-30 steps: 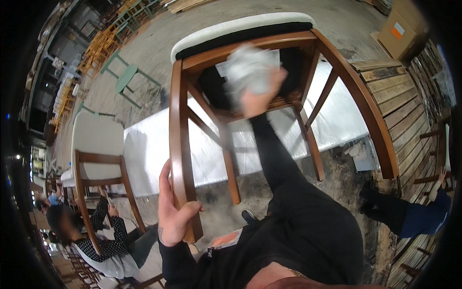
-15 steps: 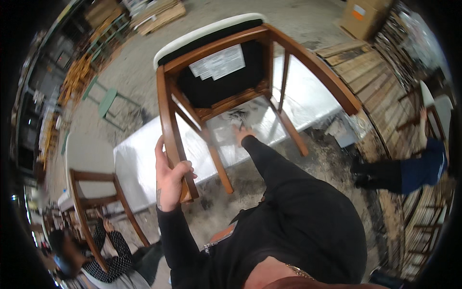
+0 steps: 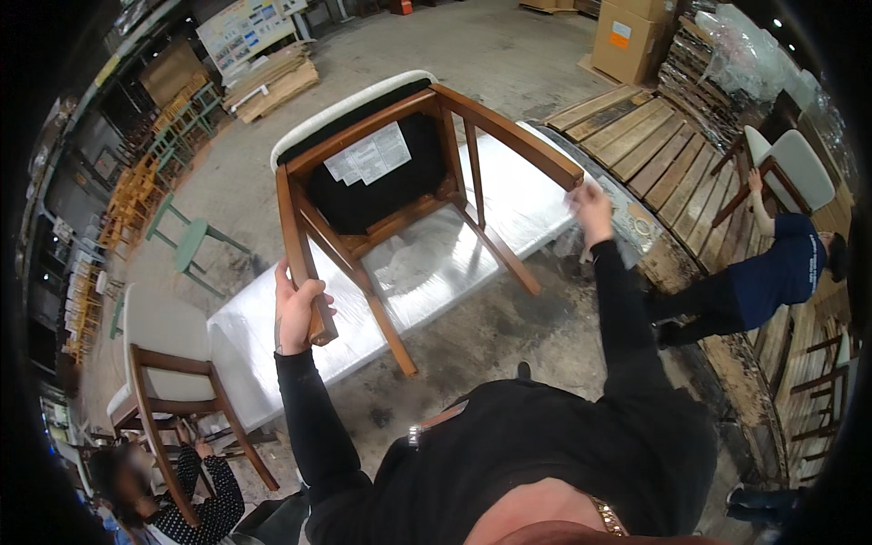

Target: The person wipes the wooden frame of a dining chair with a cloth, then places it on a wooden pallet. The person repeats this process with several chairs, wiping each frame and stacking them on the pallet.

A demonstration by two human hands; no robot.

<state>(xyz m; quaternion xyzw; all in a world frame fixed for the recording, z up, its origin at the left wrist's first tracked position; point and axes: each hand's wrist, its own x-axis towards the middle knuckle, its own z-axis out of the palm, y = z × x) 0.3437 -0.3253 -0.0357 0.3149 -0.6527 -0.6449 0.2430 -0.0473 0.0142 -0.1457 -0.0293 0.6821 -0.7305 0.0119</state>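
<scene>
A brown wooden chair [image 3: 368, 234] lies tipped on a bench covered with shiny film [image 3: 350, 341]. Its black seat underside [image 3: 422, 150] faces me and carries white paper labels [image 3: 371, 156]; pale upholstery shows along the far edge. My left hand [image 3: 298, 312] is closed around the end of the left chair leg [image 3: 307, 272]. At the tip of the right leg [image 3: 518, 132] is my right hand [image 3: 592, 211], its fingers bent together and slightly blurred. Whatever those fingers hold, if anything, is too small to make out.
Another pale upholstered chair [image 3: 163, 363] stands at the left, with a person [image 3: 182, 490] behind it. On the right a person in dark blue [image 3: 781, 272] handles a chair [image 3: 790, 168] beside a slatted wooden platform [image 3: 649, 150]. A green stool [image 3: 193, 243] and cardboard boxes [image 3: 627, 45] stand farther off.
My right hand has left the bench surface below the seat and moved right to the right leg's tip. My left hand keeps its hold. The view has shifted, showing more of the far floor.
</scene>
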